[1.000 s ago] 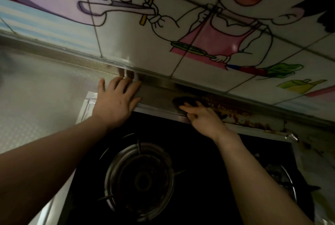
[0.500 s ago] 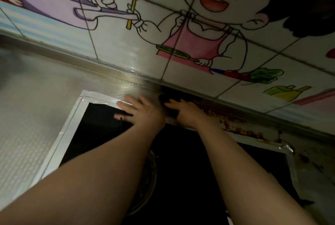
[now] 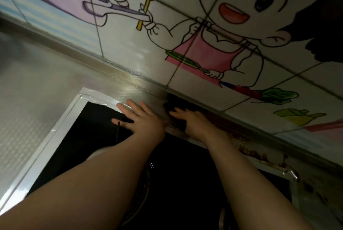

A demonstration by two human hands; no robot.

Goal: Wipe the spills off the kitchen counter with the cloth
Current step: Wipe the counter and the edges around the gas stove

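Observation:
A small dark cloth (image 3: 169,107) lies on the steel counter strip (image 3: 133,88) behind the hob, against the foot of the tiled wall. My right hand (image 3: 191,121) presses down on it, fingers pointing left, and covers most of it. My left hand (image 3: 144,118) rests flat with fingers spread on the hob's back edge, just left of the right hand and nearly touching it; it holds nothing. Reddish-brown spills (image 3: 246,151) crust the strip to the right of the cloth, running toward the far right corner.
The black glass hob (image 3: 89,133) with its pale frame (image 3: 55,126) fills the foreground; a burner ring (image 3: 145,183) shows between my forearms. Patterned steel counter (image 3: 27,85) spreads to the left. The cartoon-tiled wall (image 3: 130,48) rises right behind the strip.
My left hand has moved right along the hob's back edge until it sits beside the right hand. The right hand with the cloth has slid a little left along the strip.

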